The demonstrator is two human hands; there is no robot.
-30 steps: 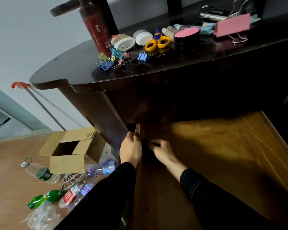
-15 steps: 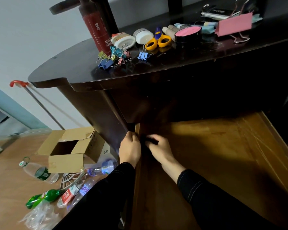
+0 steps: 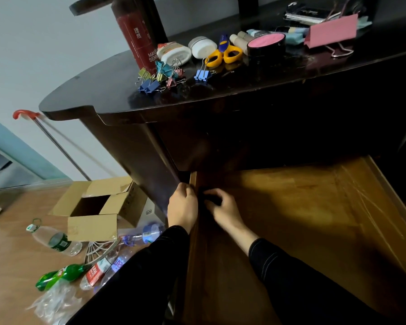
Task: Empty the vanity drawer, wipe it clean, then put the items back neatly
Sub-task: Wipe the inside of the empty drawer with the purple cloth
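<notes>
Hands close together at the drawer's back-left corner, not quite touching. Left hand sits on the drawer's left wall with its fingers curled over the rim. Right hand is just inside that wall, fingers bent round a dark wad (cloth or not, too dark to tell). The wad is mostly hidden by the fingers and lost in shadow against the wall. Black sleeves cover both arms to the wrist and run out of the bottom edge.

Drawer is pulled out and its wooden floor is bare and scuffed, with pale scratches toward its right side. Its near end is cut off by the frame, and its back end goes into darkness under the bench.

Above the drawer, on the bench:
- red bottle, top hard to make out
- heap of coloured binder clips, plus one blue clip apart from it
- white tube and white jar
- yellow-handled scissors
- black round case with a pink lid
- big pink clip
- more small tubes and a dark flat thing behind these, too crowded to name

Left of the drawer, on the floor: an open cardboard box, a clear bottle, a green bottle, more bottles partly hidden behind the left sleeve, and crumpled clear plastic. A red-handled pole leans on the wall there.
</notes>
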